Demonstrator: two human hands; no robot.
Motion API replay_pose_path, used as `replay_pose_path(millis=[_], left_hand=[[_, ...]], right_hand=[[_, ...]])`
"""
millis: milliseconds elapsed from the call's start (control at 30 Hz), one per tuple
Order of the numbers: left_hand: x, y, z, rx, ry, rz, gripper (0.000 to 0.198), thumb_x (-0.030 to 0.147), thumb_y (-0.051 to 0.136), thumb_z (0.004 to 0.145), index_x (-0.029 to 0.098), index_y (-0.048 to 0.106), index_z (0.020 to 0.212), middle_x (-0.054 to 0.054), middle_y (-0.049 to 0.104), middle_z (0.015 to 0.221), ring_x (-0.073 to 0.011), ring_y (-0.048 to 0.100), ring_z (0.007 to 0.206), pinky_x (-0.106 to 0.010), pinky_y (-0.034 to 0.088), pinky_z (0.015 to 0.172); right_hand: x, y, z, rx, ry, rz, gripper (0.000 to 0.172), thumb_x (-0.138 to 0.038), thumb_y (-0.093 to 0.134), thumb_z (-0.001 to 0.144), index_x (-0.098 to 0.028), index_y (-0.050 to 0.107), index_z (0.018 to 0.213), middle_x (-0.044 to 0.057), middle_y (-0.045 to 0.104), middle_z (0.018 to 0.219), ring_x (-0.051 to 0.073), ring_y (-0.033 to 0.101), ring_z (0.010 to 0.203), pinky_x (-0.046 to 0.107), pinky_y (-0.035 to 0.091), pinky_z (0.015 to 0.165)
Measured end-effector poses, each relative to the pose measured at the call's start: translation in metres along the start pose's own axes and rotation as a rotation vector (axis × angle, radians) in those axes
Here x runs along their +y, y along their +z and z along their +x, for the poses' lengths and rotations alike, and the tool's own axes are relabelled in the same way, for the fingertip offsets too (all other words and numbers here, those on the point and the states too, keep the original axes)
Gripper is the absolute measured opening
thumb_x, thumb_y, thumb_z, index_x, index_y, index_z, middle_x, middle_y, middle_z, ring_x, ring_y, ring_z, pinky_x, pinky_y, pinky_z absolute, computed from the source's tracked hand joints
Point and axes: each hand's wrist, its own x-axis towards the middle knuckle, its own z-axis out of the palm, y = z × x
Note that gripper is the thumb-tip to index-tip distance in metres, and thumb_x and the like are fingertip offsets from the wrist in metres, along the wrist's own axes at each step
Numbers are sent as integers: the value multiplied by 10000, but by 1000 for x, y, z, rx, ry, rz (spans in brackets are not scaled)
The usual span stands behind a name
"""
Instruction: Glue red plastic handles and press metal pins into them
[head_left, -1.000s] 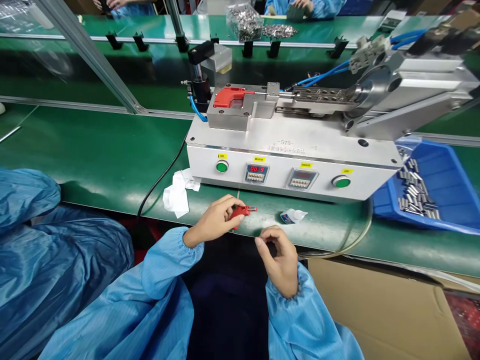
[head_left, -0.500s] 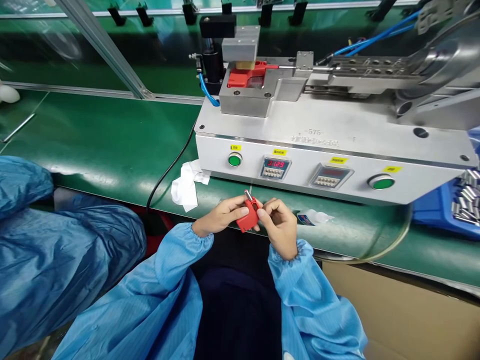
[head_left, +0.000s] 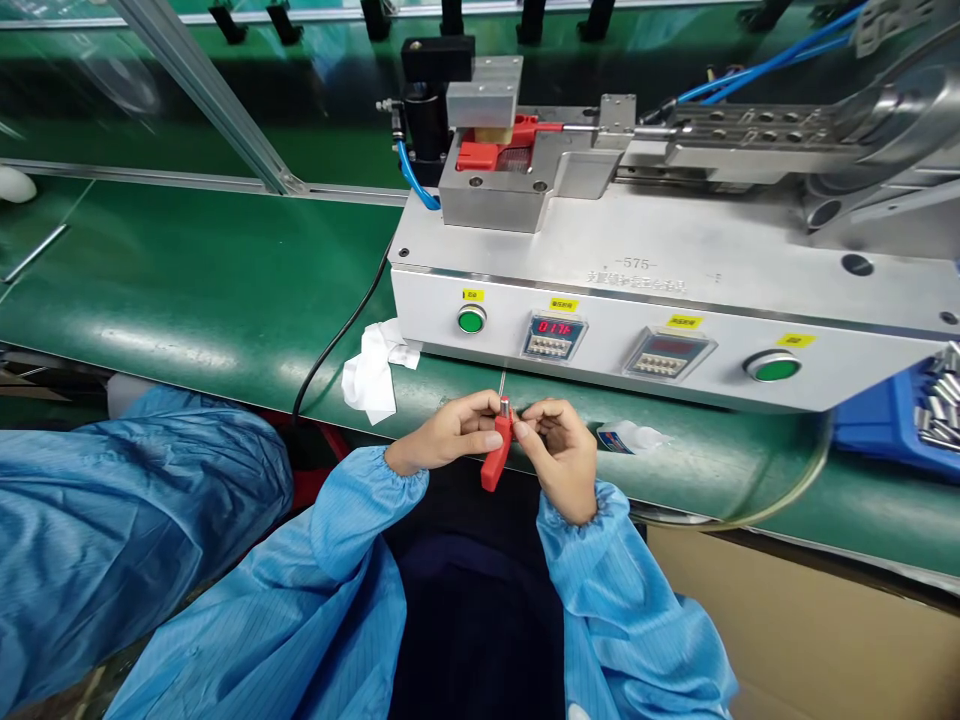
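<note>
My left hand pinches a small red plastic part at the front edge of the green bench. The part hangs edge-on, and a short metal pin sticks up from its top. My right hand is closed too, its fingertips pinched on the top of the same part beside the pin. Both wrists wear blue sleeves. Behind the hands stands a silver press machine with a second red part clamped in its fixture under a metal block.
A crumpled white cloth lies left of my hands, a small glue bottle right of them. A black cable runs off the bench. A blue tray of metal cylinders sits far right. Another person's blue sleeve is at the left.
My right hand came in from the right and pinched the red part. The part turned from flat to edge-on. The press block came down over the red part in the fixture.
</note>
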Motion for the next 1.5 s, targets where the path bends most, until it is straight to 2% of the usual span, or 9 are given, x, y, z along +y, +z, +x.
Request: replay_pose_path(millis=[167, 400, 1500], left_hand=[[1, 0, 0, -60, -16, -20, 528, 590, 885, 803, 186, 610, 1003, -29, 642, 912, -170, 688, 862, -277, 537, 799], [1, 4, -1, -55, -56, 33, 549, 638, 867, 796, 185, 627, 989, -20, 615, 876, -149, 635, 788, -270, 506, 780], [0, 10, -2, -44, -46, 57, 543, 630, 867, 797, 179, 610, 957, 11, 584, 829, -125, 579, 733, -272, 470, 747]], right_hand=[[-3, -1, 0, -48, -22, 8, 276, -475, 747, 968, -228, 649, 891, -5, 633, 790, 146, 612, 677, 287, 544, 671], [-5, -1, -1, -36, -7, 17, 312, -526, 745, 962, -222, 694, 921, 14, 650, 799, 163, 639, 677, 320, 577, 684], [-1, -5, -2, -19, -36, 2, 350, -561, 744, 954, -223, 719, 870, 17, 630, 763, 169, 595, 676, 326, 527, 676]])
